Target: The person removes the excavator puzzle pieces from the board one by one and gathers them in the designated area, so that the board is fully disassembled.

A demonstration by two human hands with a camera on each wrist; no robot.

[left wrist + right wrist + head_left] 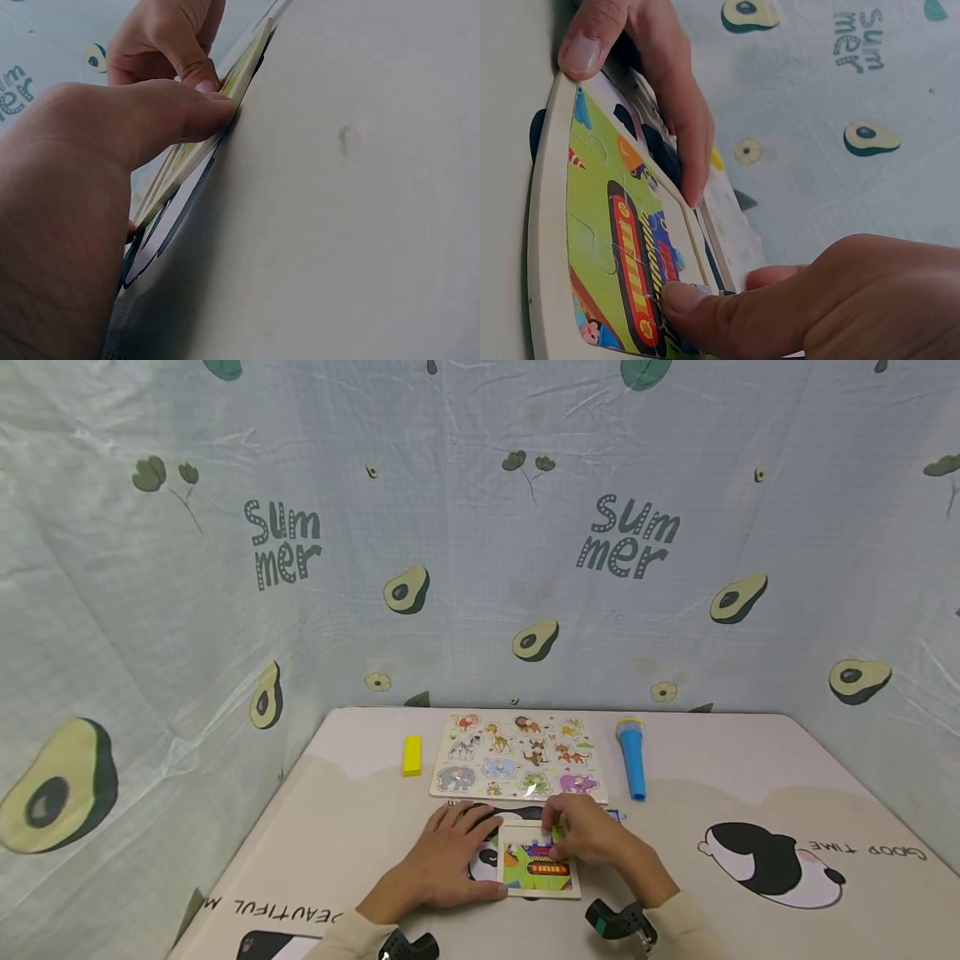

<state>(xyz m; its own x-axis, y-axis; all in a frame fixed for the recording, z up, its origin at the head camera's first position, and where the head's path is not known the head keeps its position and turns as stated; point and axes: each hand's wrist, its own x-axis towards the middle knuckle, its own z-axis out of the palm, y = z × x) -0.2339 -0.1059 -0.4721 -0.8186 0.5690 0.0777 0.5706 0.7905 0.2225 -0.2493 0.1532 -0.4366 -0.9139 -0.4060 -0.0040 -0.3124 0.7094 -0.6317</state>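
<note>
Cream-sleeved, my left hand (453, 856) lies with fingers spread, thumb on the near left corner of the framed puzzle (534, 883). My right hand (588, 831) pinches a puzzle piece (558, 835) at the frame's far right. The puzzle sits well in from the counter's (360, 827) far edge; beyond it, nearer that edge, lies an animal board (517, 753).

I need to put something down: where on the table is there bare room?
Right of the blue microphone, the table is bare out to its right edge, bar flat prints. Left of the yellow block and left hand is another free patch. The middle is crowded: animal board, puzzle tray and right hand sit close together.
</note>
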